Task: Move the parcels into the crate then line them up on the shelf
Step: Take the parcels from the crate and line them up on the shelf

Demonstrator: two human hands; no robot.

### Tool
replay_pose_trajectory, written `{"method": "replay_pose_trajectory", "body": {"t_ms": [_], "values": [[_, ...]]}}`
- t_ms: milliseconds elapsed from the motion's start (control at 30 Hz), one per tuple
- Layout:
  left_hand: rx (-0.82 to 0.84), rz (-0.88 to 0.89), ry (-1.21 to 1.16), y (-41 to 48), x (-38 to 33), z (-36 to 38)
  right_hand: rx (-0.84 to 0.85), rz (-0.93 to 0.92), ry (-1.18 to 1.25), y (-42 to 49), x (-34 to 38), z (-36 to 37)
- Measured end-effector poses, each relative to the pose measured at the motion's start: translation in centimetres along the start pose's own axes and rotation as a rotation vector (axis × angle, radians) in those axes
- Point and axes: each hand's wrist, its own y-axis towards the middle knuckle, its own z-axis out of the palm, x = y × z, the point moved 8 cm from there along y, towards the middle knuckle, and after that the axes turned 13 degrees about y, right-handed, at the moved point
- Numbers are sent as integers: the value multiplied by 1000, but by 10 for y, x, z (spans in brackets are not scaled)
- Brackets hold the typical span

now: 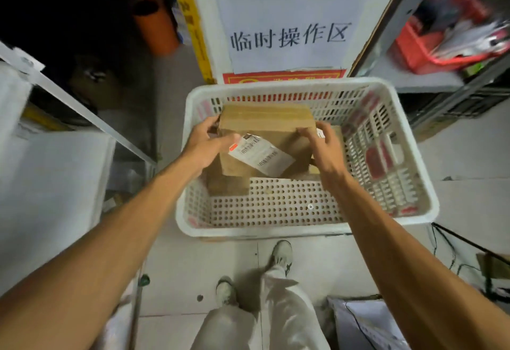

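- The pale tiled floor [193, 267] fills the lower middle of the frame, and the person's light trousers and two shoes [281, 255] show there.
- A white shelf [55, 173] with a metal rail takes up the left side of the frame.
- The white perforated crate [276, 230] sits on the floor in the centre, just above the shoes.
- A white paper sign [287, 35] with large black characters hangs at the upper centre, directly behind the crate's far rim.
- A red basket [414, 51] full of mixed items sits on racking at the upper right.
- The brown cardboard parcel [265, 126] is inside the crate, at its far left part, tilted and held between both hands.
- A second parcel [226, 184] lies under it on the crate bottom.
- The left hand [204, 145] has its grip on the parcel's left edge, thumb on top.
- The right hand [325, 151] has its grip on the parcel's right edge, fingers curled over it.
- A white shipping label [260, 155] is stuck askew on the parcel's near face.
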Motion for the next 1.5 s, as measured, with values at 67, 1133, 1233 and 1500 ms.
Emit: {"method": "replay_pose_trajectory", "body": {"t_ms": [67, 1133, 1233, 1500], "values": [[-35, 21, -43, -16, -20, -31, 55, -90, 0, -14, 37, 20], [-533, 517, -234, -200, -183, -360, 535, -660, 22, -138, 320, 296], [-570, 479, -164, -208, -177, -372, 615, -606, 57, -136, 308, 322], [-844, 342, -250, -255, -130, -398, 879, -597, 59, -152, 312, 393]]}}
